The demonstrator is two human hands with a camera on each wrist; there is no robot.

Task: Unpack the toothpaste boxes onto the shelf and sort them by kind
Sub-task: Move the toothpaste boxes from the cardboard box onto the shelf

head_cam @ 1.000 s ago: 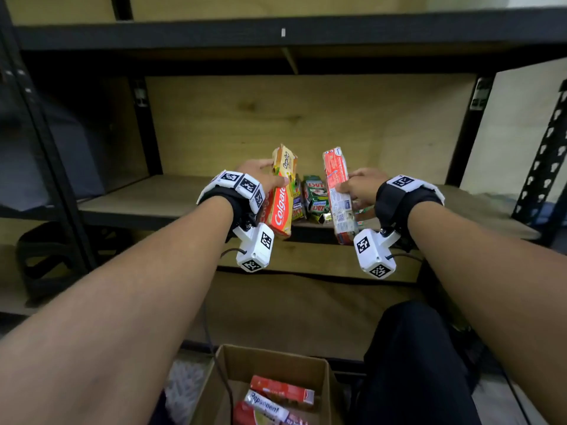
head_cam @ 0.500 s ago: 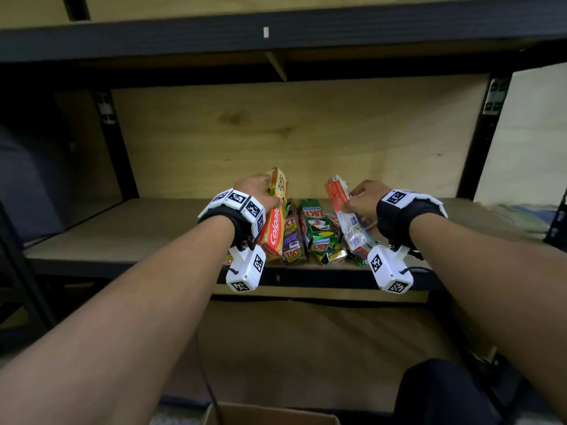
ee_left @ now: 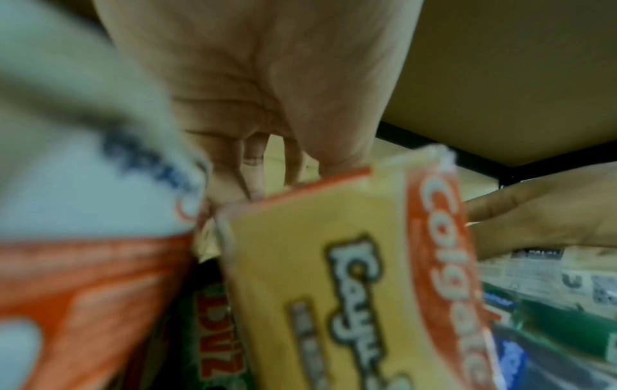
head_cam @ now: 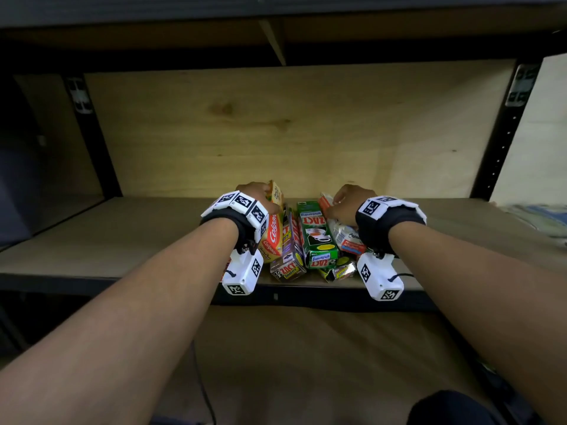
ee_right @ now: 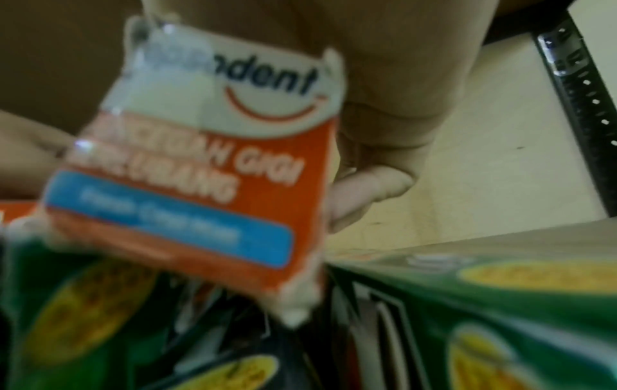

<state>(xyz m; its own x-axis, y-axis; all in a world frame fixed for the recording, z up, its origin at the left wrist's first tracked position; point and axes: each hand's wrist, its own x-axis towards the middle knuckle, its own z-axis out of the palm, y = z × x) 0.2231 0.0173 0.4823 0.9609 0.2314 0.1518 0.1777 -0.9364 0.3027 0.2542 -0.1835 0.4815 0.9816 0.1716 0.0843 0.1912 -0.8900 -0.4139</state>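
Note:
My left hand [head_cam: 259, 197] grips a yellow and red Colgate box [head_cam: 274, 230] by its far end, at the left of a cluster of boxes on the wooden shelf [head_cam: 122, 240]. The left wrist view shows that Colgate box [ee_left: 350, 277] under my curled fingers [ee_left: 257, 163]. My right hand [head_cam: 345, 200] grips a red and white Pepsodent box [head_cam: 348, 237] at the cluster's right; in the right wrist view this Pepsodent box [ee_right: 207, 158] is tilted over green boxes. Between the hands lie a green Zact box [head_cam: 316, 234] and a purple Zact Smokers box [head_cam: 288, 259].
A second white and orange box [ee_left: 83, 211] shows blurred left of the Colgate box; whether my hand holds it I cannot tell. Bare shelf board stretches left and right of the cluster. A black upright [head_cam: 503, 133] bounds the bay on the right, and an upper shelf [head_cam: 276, 13] hangs overhead.
Both hands have moved forward and down, bringing the Colgate and Pepsodent boxes onto the shelf beside the Zact boxes. The view has closed in, and the cardboard carton on the floor has left it.

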